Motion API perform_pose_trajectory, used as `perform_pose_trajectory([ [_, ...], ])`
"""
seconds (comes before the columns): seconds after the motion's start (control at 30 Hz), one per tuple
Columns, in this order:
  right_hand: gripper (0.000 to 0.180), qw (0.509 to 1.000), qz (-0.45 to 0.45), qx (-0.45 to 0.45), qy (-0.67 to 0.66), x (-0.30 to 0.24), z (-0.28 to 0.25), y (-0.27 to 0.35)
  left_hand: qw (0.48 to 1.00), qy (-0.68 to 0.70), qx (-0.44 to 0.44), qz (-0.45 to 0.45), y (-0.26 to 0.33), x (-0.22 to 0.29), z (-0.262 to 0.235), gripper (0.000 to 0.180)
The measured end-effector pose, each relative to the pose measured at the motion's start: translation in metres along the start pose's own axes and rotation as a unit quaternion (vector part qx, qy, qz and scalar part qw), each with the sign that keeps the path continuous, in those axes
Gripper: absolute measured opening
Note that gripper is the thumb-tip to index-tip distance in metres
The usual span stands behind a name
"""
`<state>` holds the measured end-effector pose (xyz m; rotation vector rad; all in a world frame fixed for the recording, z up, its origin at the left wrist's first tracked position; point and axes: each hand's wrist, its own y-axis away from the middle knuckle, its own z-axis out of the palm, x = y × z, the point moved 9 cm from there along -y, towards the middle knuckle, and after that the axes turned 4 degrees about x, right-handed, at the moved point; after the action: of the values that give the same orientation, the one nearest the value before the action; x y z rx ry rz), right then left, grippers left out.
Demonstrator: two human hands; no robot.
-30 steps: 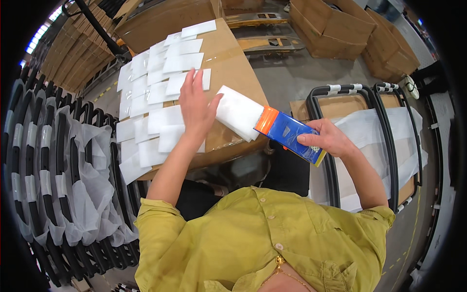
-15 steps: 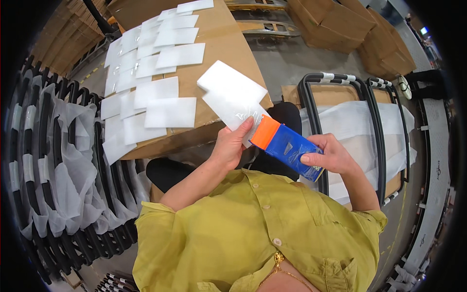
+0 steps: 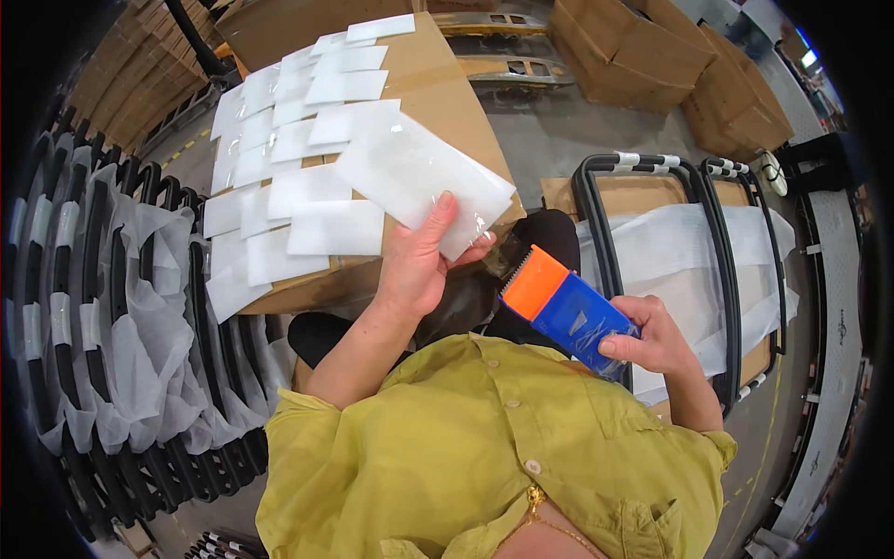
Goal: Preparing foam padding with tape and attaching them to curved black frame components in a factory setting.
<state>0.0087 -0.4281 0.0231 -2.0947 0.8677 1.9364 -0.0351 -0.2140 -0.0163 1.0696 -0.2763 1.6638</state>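
While the left hand [image 3: 414, 270] pinches a clear bag [image 3: 424, 182], the right hand [image 3: 652, 340] clasps a blue box [image 3: 568, 312] (orange-ended).

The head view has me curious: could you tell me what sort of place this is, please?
Most likely a packing or warehouse floor. Brown cardboard boxes stand stacked on a concrete floor, rows of white pouches lie on a large carton, and black-framed racks hold white wrapped sheets.

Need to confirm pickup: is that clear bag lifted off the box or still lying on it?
Lifted. The left hand pinches the clear bag by its near edge, tilted above the cardboard box.
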Motion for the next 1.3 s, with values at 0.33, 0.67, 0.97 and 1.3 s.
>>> perform_pose_trajectory([
  [0.33,0.030,0.975,0.088,0.149,-0.137,0.056,-0.042,-0.044,0.568,-0.360,-0.329,0.663,0.111,0.054,0.127,0.021],
  [0.67,0.034,0.943,0.063,0.260,-0.197,0.063,-0.076,-0.028,0.203,-0.865,0.175,0.424,-0.191,0.215,-0.008,0.043],
  [0.97,0.039,0.931,0.118,0.280,-0.204,0.077,-0.082,-0.047,0.372,-0.874,0.210,0.230,-0.317,0.183,-0.102,0.064],
  [1.3,0.035,0.953,0.091,0.251,-0.144,0.071,-0.077,-0.033,0.367,-0.884,0.195,0.214,-0.319,0.188,-0.086,0.035],
])
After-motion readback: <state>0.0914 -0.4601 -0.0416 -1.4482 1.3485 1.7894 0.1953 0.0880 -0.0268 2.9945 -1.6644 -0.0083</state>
